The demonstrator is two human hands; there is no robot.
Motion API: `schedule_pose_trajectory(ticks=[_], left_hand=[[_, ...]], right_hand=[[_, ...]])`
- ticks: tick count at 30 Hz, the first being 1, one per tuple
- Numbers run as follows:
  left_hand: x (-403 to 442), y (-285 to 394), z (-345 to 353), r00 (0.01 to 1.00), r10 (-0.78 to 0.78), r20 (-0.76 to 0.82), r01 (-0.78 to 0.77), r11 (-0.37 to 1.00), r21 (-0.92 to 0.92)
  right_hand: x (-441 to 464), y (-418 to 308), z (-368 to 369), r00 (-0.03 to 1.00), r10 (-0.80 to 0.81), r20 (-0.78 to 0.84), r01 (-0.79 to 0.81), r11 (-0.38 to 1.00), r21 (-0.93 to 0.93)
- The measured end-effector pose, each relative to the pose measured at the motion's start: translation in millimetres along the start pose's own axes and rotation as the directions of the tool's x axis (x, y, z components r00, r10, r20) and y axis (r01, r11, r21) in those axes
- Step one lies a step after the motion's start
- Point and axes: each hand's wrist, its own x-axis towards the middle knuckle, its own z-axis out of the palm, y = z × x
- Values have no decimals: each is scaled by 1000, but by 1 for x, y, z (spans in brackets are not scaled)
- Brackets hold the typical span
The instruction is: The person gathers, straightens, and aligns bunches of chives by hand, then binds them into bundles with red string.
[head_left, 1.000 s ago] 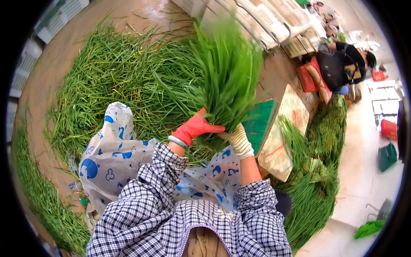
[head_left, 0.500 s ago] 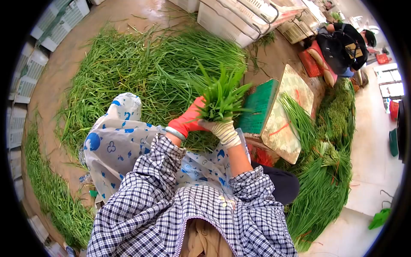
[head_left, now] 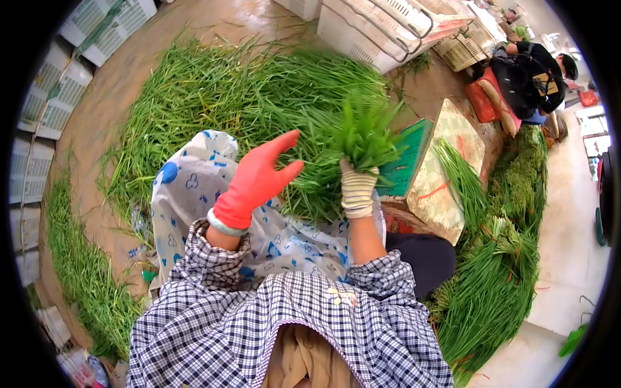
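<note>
L hand (head_left: 256,182), red rubber glove: empty, thumb and fingers apart. R hand (head_left: 358,189), striped knit glove: clamped on bunch of green stalks (head_left: 363,132), upright, w/ loose pile (head_left: 213,97) beyond.

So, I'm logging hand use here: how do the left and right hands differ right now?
The left hand wears a plain red glove; the right hand wears a pale striped glove. The left is open and empty, while the right grips a bunch of green leaves. Both are gloved.
</note>
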Motion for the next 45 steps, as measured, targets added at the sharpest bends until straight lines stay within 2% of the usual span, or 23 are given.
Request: schedule_pose_trajectory(ticks=[1,3,5,6,7,9,11,12,14,18,20,22,24,26,28,33,34,36,39,40,43,44,45], left_hand=[[-8,0,0,989,-139,59,150,942,-299],[-32,-3,10,955,-248,162,296,774,-560],[-53,-9,39,645,-255,721,765,201,-612],[-66,-3,61,593,-265,760,801,104,-589],[-79,-15,86,570,-157,806,802,-103,-588],[-78,-4,103,607,-118,786,705,-376,-601],[-71,-11,111,778,83,623,541,-593,-596],[-70,-8,106,775,92,625,550,-583,-598],[-77,6,90,735,-36,678,574,-499,-649],[-93,26,52,633,-317,706,638,-303,-708],[-78,3,51,536,-293,792,794,-144,-591],[-68,19,35,535,-322,781,840,111,-531],[-64,42,17,467,-354,810,884,173,-434],[-70,26,14,641,-120,758,575,729,-371],[-70,39,5,388,-487,783,837,541,-78],[-101,38,-36,485,-345,803,722,676,-145],[-111,19,-41,650,-82,756,372,901,-222],[-118,22,-50,690,221,690,-38,962,-270],[-119,56,-72,454,-465,760,830,531,-171],[-118,57,-77,451,-467,761,835,523,-173],[-105,58,-98,520,-491,699,795,577,-187],[-102,73,-106,547,-518,657,806,539,-246],[-99,64,-113,586,-461,667,772,568,-286]], right_hand=[[-2,3,-1,946,-320,-44,221,740,-635],[-34,27,47,947,-307,94,269,598,-755],[-39,38,69,946,-278,167,285,467,-837],[-33,37,67,945,-271,184,288,419,-861],[-25,10,38,999,-37,21,40,990,-135],[-18,-50,-38,1000,23,-5,-21,961,275],[-22,-85,-93,976,-218,-29,203,943,-266],[-24,-92,-108,983,-183,-2,182,974,135],[-31,-104,-134,984,-164,74,38,591,806],[-37,-104,-182,810,-531,248,207,655,726],[-50,-68,-189,818,-444,366,-281,247,928],[-63,-56,-171,761,196,618,-594,-172,786],[-77,-45,-99,799,239,553,-477,-308,823],[-67,-57,-49,726,-152,671,-580,-659,479],[-36,-62,-39,610,22,792,-552,-705,445],[12,-13,3,624,143,768,-340,-835,431],[19,5,31,626,140,767,-340,-837,429],[32,42,83,374,382,845,-664,-526,532],[56,92,68,572,571,589,-539,-280,795],[52,143,100,677,477,561,-475,-298,828],[75,170,-9,508,728,460,-168,-440,882],[76,274,84,392,762,514,-167,-491,855],[76,234,2,548,708,444,-276,-348,896]])
